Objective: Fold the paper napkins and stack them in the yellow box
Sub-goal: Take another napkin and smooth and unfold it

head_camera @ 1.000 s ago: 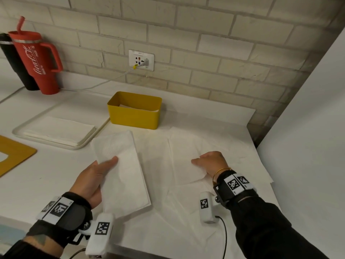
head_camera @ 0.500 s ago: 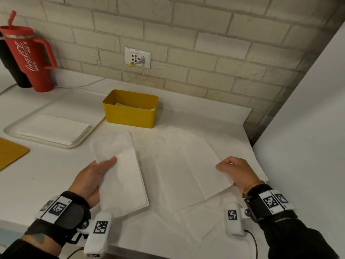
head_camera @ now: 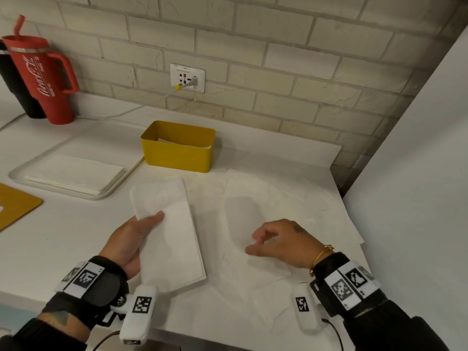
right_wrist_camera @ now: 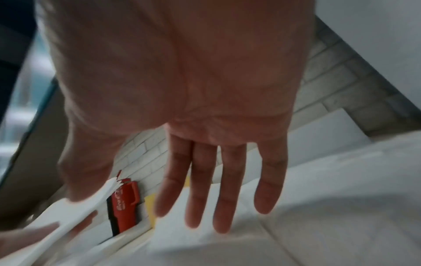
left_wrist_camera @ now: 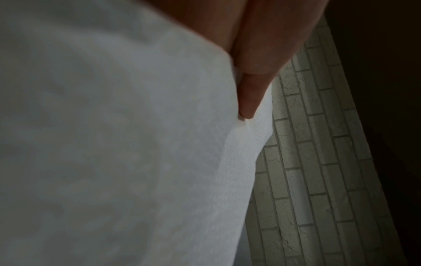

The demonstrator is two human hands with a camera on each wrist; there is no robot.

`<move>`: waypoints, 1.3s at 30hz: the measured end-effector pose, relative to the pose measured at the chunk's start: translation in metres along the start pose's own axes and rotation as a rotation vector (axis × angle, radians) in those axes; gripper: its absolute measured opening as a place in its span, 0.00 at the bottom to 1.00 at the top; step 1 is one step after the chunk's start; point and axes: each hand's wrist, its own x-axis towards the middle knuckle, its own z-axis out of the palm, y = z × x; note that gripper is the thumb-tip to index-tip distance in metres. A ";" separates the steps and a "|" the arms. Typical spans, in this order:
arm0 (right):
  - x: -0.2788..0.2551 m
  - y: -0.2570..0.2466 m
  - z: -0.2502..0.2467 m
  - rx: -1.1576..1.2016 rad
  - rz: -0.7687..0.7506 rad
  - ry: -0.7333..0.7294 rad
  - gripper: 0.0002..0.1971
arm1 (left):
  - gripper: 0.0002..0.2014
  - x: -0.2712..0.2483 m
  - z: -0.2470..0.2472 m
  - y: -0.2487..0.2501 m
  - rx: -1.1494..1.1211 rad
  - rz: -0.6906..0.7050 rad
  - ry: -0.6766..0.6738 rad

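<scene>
Nearest on the white countertop (head_camera: 63, 239), the left hand (head_camera: 129, 245) pinches the left edge of a long, folded white paper napkin (head_camera: 172, 239), thumb on top and fingers beneath, exactly as it did a second ago; the left wrist view shows a finger pressed along the sheet's edge. The change is on the right: the right hand (head_camera: 281, 243), which half a second ago gripped the near right corner of the unfolded white napkin (head_camera: 278, 198) and had it lifted, has let go and swung left towards the folded one, its fingers now loose and spread with nothing in them, hovering over the flat sheet. The right wrist view confirms straight, empty fingers. That suggests the spread napkin is left for later and both hands are about to finish or carry the folded one. Further back, a white tray (head_camera: 15, 173) on the left holds a stack of flat napkins (head_camera: 76, 173), and the yellow plastic box (head_camera: 177, 158), in the middle, already shows white paper inside.
</scene>
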 end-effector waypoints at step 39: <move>0.037 -0.077 0.090 0.840 0.099 0.270 0.07 | 0.21 -0.016 0.032 -0.010 -0.073 -0.058 -0.041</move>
